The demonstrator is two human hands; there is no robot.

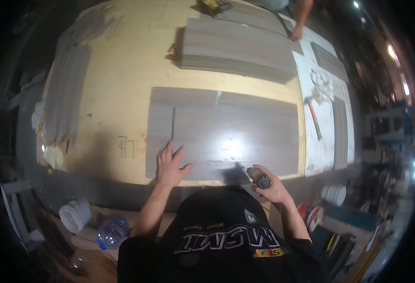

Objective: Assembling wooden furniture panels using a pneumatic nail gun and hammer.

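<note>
On the near edge of the plywood bench (118, 94), I see my left hand (171, 165) lying flat, fingers spread wide and holding nothing, pressed on the lower left corner of a large grey wood-grain plank panel (236, 134). A thin dark line runs up the panel just above my fingertips. My right hand (270, 185) is curled shut around a small dark cylindrical tool (259, 178) with a yellowish end; it hovers at the panel's near edge, just off the bench, throwing a shadow on the panel.

Beyond the panel lies a stack of grey planks (238, 49), well apart from my hands. More grey strips (68, 89) lie along the left side of the bench. To the right, a red-handled hammer (313, 118) rests on a white, paint-stained sheet (323, 146). At the far edge another person's hand (296, 33) rests on the bench.

Below the bench, to the left, I see a clear plastic bottle (112, 231) and a white roll (75, 214); to the right, a white bucket (335, 194).
</note>
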